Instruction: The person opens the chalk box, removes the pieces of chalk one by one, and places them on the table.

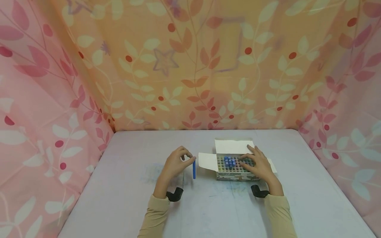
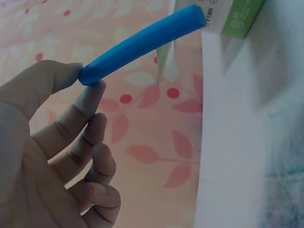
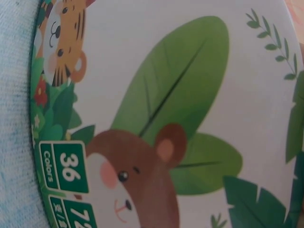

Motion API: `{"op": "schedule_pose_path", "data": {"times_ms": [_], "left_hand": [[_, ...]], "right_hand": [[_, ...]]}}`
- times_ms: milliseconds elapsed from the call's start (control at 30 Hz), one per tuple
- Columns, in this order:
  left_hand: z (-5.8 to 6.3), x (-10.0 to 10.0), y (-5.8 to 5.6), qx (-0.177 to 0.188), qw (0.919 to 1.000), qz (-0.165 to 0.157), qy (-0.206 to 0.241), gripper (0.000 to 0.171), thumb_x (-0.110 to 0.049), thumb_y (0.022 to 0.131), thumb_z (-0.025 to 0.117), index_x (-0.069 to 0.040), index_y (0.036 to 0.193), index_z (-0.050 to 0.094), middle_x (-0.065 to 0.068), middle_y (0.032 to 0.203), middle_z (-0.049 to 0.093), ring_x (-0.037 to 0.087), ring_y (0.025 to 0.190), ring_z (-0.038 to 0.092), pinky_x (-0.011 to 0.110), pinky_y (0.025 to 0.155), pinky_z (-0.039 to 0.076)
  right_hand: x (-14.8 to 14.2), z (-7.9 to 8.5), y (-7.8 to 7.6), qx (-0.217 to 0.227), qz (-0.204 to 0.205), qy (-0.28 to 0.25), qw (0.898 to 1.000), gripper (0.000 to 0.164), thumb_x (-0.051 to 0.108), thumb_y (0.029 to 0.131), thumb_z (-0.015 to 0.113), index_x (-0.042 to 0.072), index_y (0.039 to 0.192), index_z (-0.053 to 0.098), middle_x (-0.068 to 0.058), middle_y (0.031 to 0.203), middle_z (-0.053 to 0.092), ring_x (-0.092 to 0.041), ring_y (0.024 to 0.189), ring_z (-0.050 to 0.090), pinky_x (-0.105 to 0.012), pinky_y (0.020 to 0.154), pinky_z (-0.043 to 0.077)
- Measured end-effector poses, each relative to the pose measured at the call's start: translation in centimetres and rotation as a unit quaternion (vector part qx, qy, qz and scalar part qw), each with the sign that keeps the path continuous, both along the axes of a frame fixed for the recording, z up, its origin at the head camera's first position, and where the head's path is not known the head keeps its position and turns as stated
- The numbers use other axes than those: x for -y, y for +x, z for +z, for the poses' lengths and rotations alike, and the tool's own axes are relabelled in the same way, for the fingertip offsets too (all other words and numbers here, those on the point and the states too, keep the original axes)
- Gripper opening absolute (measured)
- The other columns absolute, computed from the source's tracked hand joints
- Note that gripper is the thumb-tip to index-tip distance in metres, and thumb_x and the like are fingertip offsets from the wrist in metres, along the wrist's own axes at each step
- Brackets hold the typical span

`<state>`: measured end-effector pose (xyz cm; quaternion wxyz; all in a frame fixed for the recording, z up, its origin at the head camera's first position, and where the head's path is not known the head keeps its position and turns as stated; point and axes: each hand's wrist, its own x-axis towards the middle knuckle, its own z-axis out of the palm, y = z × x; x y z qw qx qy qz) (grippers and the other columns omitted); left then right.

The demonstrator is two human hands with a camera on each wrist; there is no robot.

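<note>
My left hand (image 1: 176,162) pinches one end of a slim blue stick (image 2: 142,45), like a pen or crayon, between thumb and forefinger. The stick hangs down above the table, left of an open carton (image 1: 232,177). In the left wrist view the other fingers of that hand curl loosely. Rows of coloured round ends fill the carton, and a cluster of blue sticks (image 1: 230,162) stands higher than the rest. My right hand (image 1: 259,163) lies over the carton's right part with fingers spread. What its fingertips touch is partly hidden.
The carton's white lid (image 1: 232,146) stands folded back, and a side flap (image 1: 207,161) sticks out to the left. Printed animals and leaves (image 3: 175,80) cover the carton's side. Patterned cloth (image 1: 178,66) encloses the pale table (image 1: 125,205) at the back and sides.
</note>
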<state>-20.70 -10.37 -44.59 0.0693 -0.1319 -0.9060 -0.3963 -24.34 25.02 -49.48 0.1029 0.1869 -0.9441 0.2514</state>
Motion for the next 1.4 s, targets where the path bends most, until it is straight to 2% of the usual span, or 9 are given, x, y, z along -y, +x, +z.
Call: {"op": "schedule_pose_path", "data": {"times_ms": [100,233,600,833,1133,1267,1400], "left_hand": [[-0.4,0.5,0.0,0.016,0.9999,-0.003,-0.001,0.017,-0.036,0.084,0.067,-0.019,0.081,0.068,0.002,0.091,0.060,0.018,0.078,0.050,0.028,0.060,0.039],[-1.0,0.8,-0.3,0.035,0.9993,-0.006,-0.006,0.018,-0.036,0.083,0.067,-0.018,0.081,0.068,0.004,0.091,0.060,0.015,0.073,0.048,0.027,0.058,0.038],[-3.4,1.0,-1.2,0.086,0.9951,-0.020,-0.044,0.017,-0.034,0.084,0.066,-0.018,0.078,0.068,-0.005,0.084,0.056,0.012,0.068,0.047,0.027,0.056,0.040],[-4.4,0.9,-1.8,0.095,0.9934,-0.007,-0.065,0.019,-0.033,0.083,0.067,-0.015,0.077,0.070,-0.002,0.083,0.058,0.013,0.070,0.051,0.029,0.059,0.042],[-6.1,0.9,-2.8,0.093,0.9881,0.020,-0.121,0.021,-0.034,0.084,0.067,-0.015,0.078,0.071,-0.002,0.078,0.057,0.011,0.067,0.051,0.028,0.061,0.044],[-6.7,1.0,-3.3,0.082,0.9877,0.018,-0.132,0.021,-0.034,0.083,0.068,-0.014,0.076,0.071,-0.003,0.076,0.057,0.011,0.065,0.049,0.028,0.059,0.042],[-6.9,0.9,-3.4,0.076,0.9882,0.015,-0.132,0.023,-0.035,0.082,0.069,-0.015,0.071,0.069,-0.003,0.072,0.056,0.011,0.062,0.047,0.027,0.056,0.041]], "right_hand": [[0.0,0.0,0.0,0.003,-0.001,-0.002,1.000,0.023,0.036,0.079,0.071,0.022,0.097,0.068,-0.020,0.145,0.033,-0.047,0.135,0.018,-0.069,0.097,0.019],[-0.1,-0.1,-0.1,0.007,-0.004,-0.002,1.000,0.023,0.037,0.079,0.071,0.022,0.096,0.068,-0.020,0.145,0.033,-0.046,0.136,0.018,-0.070,0.097,0.019],[0.0,-0.2,-0.2,0.007,-0.004,-0.007,1.000,0.023,0.037,0.079,0.071,0.022,0.097,0.068,-0.019,0.146,0.033,-0.045,0.136,0.017,-0.069,0.097,0.020],[0.0,-0.2,-0.1,0.009,-0.006,-0.004,1.000,0.024,0.037,0.079,0.071,0.022,0.097,0.068,-0.019,0.146,0.032,-0.044,0.137,0.017,-0.070,0.097,0.020],[-0.1,-0.2,-0.3,0.010,-0.007,-0.001,1.000,0.022,0.037,0.079,0.071,0.023,0.096,0.068,-0.019,0.146,0.033,-0.045,0.136,0.017,-0.070,0.097,0.019],[0.0,-0.2,-0.3,0.010,-0.008,-0.002,1.000,0.022,0.037,0.079,0.071,0.023,0.096,0.068,-0.019,0.146,0.033,-0.045,0.136,0.017,-0.070,0.097,0.019],[0.0,-0.2,-0.3,0.009,-0.007,0.000,1.000,0.022,0.037,0.079,0.071,0.023,0.095,0.068,-0.019,0.145,0.033,-0.047,0.135,0.019,-0.070,0.096,0.020]]}}
